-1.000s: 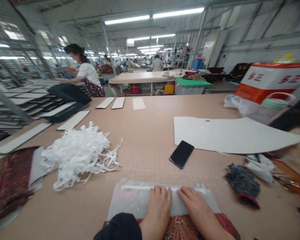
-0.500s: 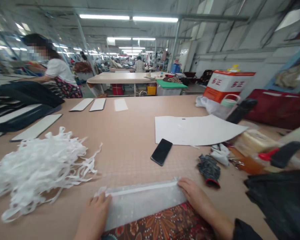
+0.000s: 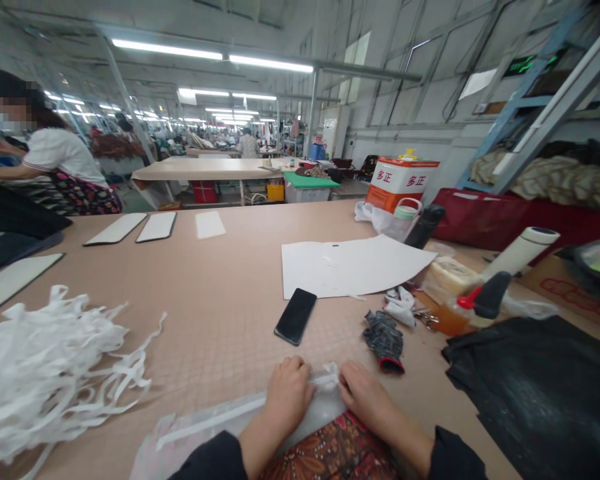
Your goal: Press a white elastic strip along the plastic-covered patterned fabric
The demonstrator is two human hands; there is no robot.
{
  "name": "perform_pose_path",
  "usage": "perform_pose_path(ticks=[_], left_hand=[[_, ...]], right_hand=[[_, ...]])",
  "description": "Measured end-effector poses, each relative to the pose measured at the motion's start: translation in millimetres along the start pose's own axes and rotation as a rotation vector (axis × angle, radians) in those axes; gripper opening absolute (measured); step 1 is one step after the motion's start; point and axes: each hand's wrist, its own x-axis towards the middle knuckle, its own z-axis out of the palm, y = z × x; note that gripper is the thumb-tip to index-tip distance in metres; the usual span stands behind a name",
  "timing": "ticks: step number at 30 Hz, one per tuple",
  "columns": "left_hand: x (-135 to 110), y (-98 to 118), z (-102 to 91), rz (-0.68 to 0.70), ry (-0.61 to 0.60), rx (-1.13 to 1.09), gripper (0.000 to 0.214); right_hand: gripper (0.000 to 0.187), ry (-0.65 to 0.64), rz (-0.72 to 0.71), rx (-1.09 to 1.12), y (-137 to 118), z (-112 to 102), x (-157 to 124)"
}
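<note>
At the near edge of the surface [image 3: 215, 300], our left hand [image 3: 287, 395] and right hand [image 3: 366, 398] meet. Each grip is closed on the right end of the white strip [image 3: 215, 420], which lies along the clear sheet [image 3: 177, 437] over patterned cloth [image 3: 340, 448]. We judge that this end is being pressed down; the strip's left run would need the same. Beyond: phone [image 3: 295, 316], glove [image 3: 384, 340], white card [image 3: 345, 267].

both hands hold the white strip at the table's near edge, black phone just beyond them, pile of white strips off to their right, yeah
No: in the head view the pile of white strips lies left of the hands, not right. The rest holds: the left hand and right hand hold the white strip at the near edge, with the black phone just beyond.
</note>
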Motion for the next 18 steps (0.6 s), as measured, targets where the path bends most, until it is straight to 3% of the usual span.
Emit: perform_pose_path(ticks=[5,9,13,18], left_hand=[[15.7,10.0,16.5,-0.008,0.074,-0.141,0.012],[21.5,12.1,24.1,-0.053,0.037,-0.168,0.012],[23.0,14.1,32.6,-0.057,0.081,-0.115,0.016],[19.1,14.7,43.5,0.071,0.161,0.037,0.021]], right_hand=[[0.008,-0.011,0.034,0.370,-0.4,-10.5,-0.5],[0.023,0.009,0.080,0.600,4.4,-6.5,14.7],[0.029,0.058,0.098,0.548,10.7,8.4,26.2],[0.024,0.134,0.075,0.345,11.6,17.8,25.9]])
